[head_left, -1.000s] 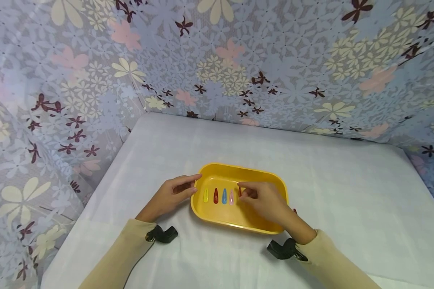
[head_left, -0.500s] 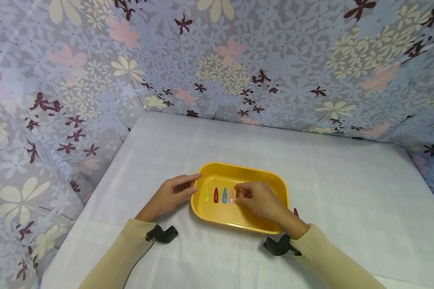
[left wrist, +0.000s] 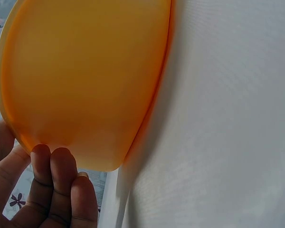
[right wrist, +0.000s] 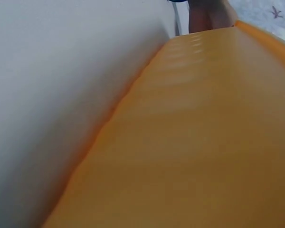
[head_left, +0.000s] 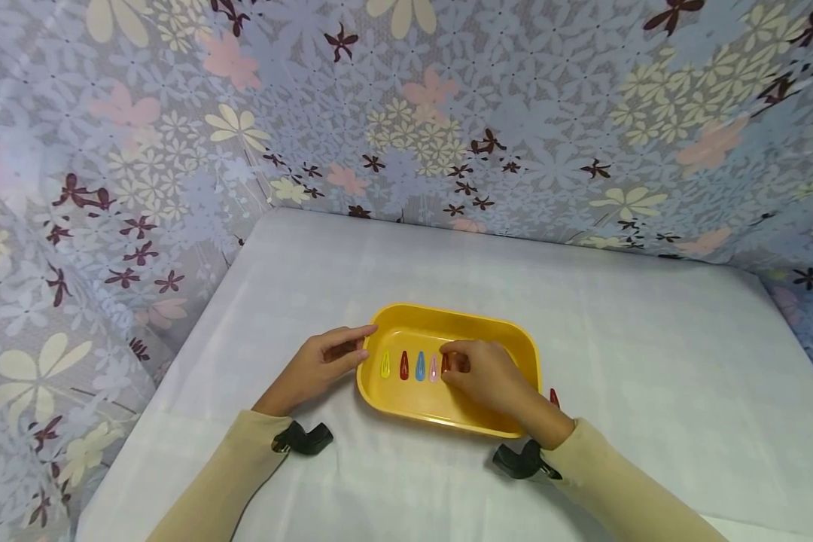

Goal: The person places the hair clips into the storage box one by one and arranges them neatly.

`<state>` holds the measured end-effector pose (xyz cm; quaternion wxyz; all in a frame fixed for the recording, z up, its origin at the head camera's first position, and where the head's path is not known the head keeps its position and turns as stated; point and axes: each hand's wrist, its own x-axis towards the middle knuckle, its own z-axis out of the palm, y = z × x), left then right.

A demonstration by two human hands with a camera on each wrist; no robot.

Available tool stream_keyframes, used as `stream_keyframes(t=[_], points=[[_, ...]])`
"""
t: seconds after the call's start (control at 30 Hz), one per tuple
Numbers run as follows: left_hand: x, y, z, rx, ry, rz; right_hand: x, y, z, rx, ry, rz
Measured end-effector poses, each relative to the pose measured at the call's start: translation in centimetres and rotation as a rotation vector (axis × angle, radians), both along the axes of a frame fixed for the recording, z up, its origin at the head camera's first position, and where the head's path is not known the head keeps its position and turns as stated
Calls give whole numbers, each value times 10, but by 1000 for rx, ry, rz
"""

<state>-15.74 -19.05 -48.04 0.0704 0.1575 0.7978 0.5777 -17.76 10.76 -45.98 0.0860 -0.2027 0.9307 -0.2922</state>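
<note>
A yellow tray [head_left: 447,421] lies on the white-covered table. Inside it, yellow [head_left: 385,364], red [head_left: 404,365], blue [head_left: 420,366] and pink [head_left: 433,368] snap hair clips lie in a row. My right hand [head_left: 488,376] reaches into the tray and pinches another red hair clip [head_left: 446,364] lengthwise between thumb and index finger, just right of the pink one. My left hand [head_left: 321,367] rests against the tray's left end, fingertips on its wall. The left wrist view shows those fingers [left wrist: 62,175] touching the tray's outer side [left wrist: 85,85]. The right wrist view hides my right hand behind the tray wall [right wrist: 190,133].
One more red hair clip [head_left: 554,397] lies on the table just outside the tray's right end, partly hidden by my right forearm. A flower-patterned cloth [head_left: 406,113] hangs behind the table and along its left side. Each sleeve carries a black wrist camera mount [head_left: 303,438].
My right hand has shifted slightly left with the red hair clip and brought it beside the pink one, upright in line with the row. My left hand has stayed at the tray's end.
</note>
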Motion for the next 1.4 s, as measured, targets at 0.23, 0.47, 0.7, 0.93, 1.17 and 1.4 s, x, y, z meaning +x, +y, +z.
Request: stream_keyframes(t=[0.23,0.47,0.7,0.93,1.17,1.4], points=[[-2,2,0,3,2,-6,1,3,2,-21,-12,-23],[-5,5,-1,1,11,-15,4,14,18,-149,-26,-122],[-6,7,0,16,6,-23,18,51,54,-300,116,-137],[-6,8,0,13,-8,-24,43,105,70,-368,152,-287],[-4,5,-1,10,-17,-15,59,151,40,-308,37,-464],[-2,-1,1,23,-11,-14,72,161,-1,-234,-15,-508]])
